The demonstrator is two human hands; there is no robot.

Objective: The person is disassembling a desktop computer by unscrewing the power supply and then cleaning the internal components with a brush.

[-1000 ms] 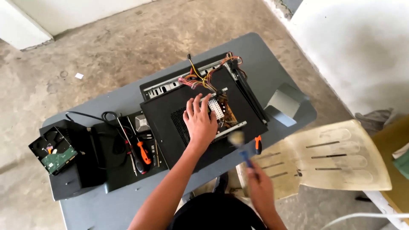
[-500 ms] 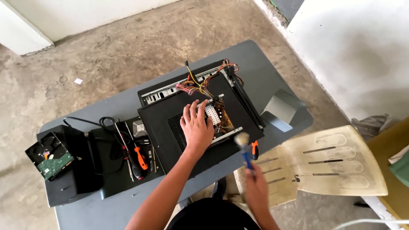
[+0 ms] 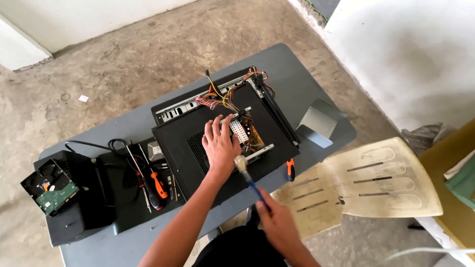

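The left hand (image 3: 220, 146) lies flat, fingers spread, on the black computer case (image 3: 217, 138) at frame centre; the right hand (image 3: 277, 222) grips a blue-handled brush (image 3: 246, 170) at its opening. Bristles could snag the coloured wires (image 3: 222, 99). Screwdrivers (image 3: 156, 185) and a hard drive (image 3: 52, 190) crowd the bench (image 3: 292, 66) lower left.
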